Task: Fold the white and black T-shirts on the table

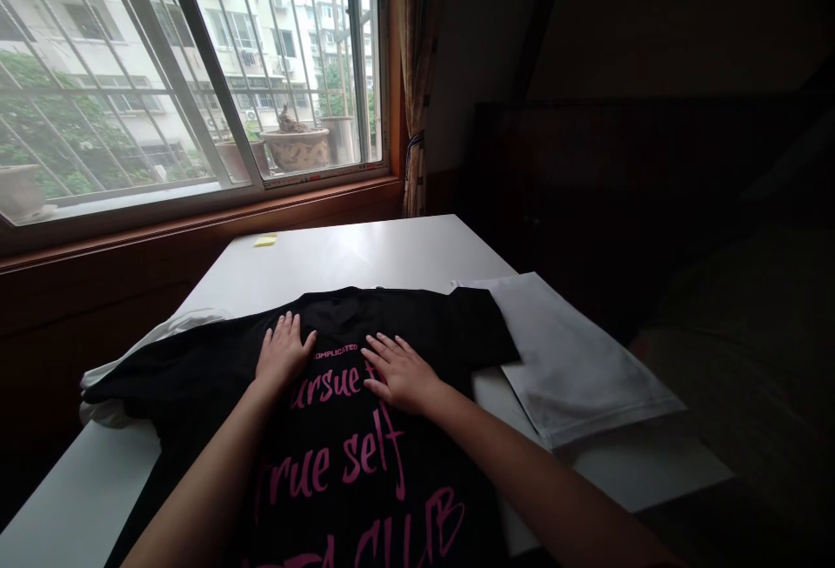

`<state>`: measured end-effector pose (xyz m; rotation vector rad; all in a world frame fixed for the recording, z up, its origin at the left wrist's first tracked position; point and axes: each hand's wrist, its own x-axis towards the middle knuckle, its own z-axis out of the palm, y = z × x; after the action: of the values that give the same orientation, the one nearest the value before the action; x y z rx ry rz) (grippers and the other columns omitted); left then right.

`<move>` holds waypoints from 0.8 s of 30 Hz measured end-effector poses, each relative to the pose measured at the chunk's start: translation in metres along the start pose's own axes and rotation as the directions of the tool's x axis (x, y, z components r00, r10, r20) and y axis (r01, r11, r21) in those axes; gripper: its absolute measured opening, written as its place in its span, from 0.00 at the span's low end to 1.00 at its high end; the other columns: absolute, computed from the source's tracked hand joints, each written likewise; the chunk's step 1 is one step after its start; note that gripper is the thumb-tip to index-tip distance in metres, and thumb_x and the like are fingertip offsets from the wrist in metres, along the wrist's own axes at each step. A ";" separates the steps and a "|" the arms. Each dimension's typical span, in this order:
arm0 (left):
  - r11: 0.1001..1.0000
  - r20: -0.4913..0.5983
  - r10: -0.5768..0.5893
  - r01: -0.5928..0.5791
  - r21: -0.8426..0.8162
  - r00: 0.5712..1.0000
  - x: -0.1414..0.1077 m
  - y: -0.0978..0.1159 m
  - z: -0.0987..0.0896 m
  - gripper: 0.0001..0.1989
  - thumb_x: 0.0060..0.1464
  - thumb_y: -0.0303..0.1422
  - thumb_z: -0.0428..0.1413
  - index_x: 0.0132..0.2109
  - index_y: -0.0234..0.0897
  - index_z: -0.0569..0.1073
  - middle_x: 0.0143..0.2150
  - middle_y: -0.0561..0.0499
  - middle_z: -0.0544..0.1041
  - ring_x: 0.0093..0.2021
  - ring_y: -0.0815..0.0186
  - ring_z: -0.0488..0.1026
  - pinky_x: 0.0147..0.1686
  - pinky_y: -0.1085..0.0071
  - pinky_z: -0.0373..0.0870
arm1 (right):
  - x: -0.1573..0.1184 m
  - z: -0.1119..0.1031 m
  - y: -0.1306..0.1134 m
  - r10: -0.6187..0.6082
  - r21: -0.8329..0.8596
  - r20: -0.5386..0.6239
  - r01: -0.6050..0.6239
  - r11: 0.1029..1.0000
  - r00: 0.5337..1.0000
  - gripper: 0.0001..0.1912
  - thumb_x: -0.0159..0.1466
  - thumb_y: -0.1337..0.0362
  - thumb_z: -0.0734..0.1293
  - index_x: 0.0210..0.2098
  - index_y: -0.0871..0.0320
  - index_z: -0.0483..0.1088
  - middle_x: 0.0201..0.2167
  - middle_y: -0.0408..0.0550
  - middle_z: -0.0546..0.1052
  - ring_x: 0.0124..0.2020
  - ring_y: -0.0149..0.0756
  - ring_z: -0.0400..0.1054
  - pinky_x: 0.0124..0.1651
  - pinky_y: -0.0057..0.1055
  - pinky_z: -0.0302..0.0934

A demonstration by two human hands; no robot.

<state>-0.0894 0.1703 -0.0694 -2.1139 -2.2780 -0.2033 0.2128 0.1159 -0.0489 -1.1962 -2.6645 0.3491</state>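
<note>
A black T-shirt (pixel 430 455) with pink lettering lies spread out on a white table (pixel 391 246), its collar toward the far side and its sleeves out to both sides. My left hand (pixel 284 350) rests flat on the upper chest, left of the small word at the top, fingers stretched out. On the right of the same lettering, my right hand (pixel 401 370) also lies flat with fingers spread, covering part of the print. Neither hand grips the cloth. The lower end of the shirt runs out of view at the bottom.
A whitish plastic bag or sheet (pixel 580 359) lies at the table's right edge, partly under the right sleeve. White cloth (pixel 189 320) shows beneath the left sleeve. A yellow slip (pixel 265 240) sits near the far edge. Behind are a barred window (pixel 274 55) and a curtain (pixel 417 72).
</note>
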 end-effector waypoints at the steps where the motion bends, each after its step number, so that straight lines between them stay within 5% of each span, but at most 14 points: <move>1: 1.000 -0.001 -0.010 0.010 -0.003 1.000 0.002 -0.004 0.000 0.39 0.68 0.52 0.36 0.74 0.28 0.55 0.77 0.36 0.51 0.77 0.52 0.46 0.72 0.49 0.47 | 0.002 -0.001 0.005 0.018 -0.003 -0.006 -0.018 1.000 1.000 0.36 0.74 0.42 0.55 0.74 0.53 0.54 0.77 0.48 0.49 0.77 0.45 0.40 0.76 0.48 0.33; 8: 0.999 -0.043 -0.041 0.041 -0.001 0.998 0.007 -0.017 -0.002 0.36 0.68 0.50 0.38 0.72 0.30 0.61 0.76 0.39 0.57 0.76 0.52 0.52 0.72 0.52 0.49 | 0.009 -0.005 0.050 0.235 -0.036 -0.108 -0.240 0.970 0.966 0.34 0.74 0.46 0.56 0.72 0.57 0.58 0.76 0.52 0.54 0.76 0.47 0.43 0.76 0.48 0.37; 13: 0.998 -0.136 -0.056 0.057 0.001 0.989 0.006 -0.022 -0.010 0.29 0.67 0.42 0.41 0.67 0.33 0.68 0.70 0.39 0.68 0.69 0.51 0.64 0.66 0.55 0.61 | 0.020 -0.007 0.067 0.357 -0.078 -0.243 -0.385 0.920 0.902 0.29 0.73 0.51 0.58 0.68 0.58 0.65 0.71 0.55 0.62 0.71 0.51 0.51 0.73 0.48 0.42; 24: 0.997 -0.106 -0.075 0.074 -0.009 0.992 0.013 -0.029 -0.002 0.31 0.68 0.42 0.40 0.70 0.32 0.64 0.74 0.40 0.62 0.73 0.53 0.56 0.71 0.53 0.51 | 0.018 -0.014 0.080 0.352 -0.080 -0.254 -0.382 0.921 0.901 0.25 0.73 0.56 0.59 0.65 0.56 0.69 0.68 0.54 0.67 0.68 0.48 0.57 0.72 0.45 0.47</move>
<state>-0.1192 0.1807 -0.0679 -1.9708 -2.2998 -0.3160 0.2612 0.1831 -0.0570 -1.6726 -2.2810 0.0810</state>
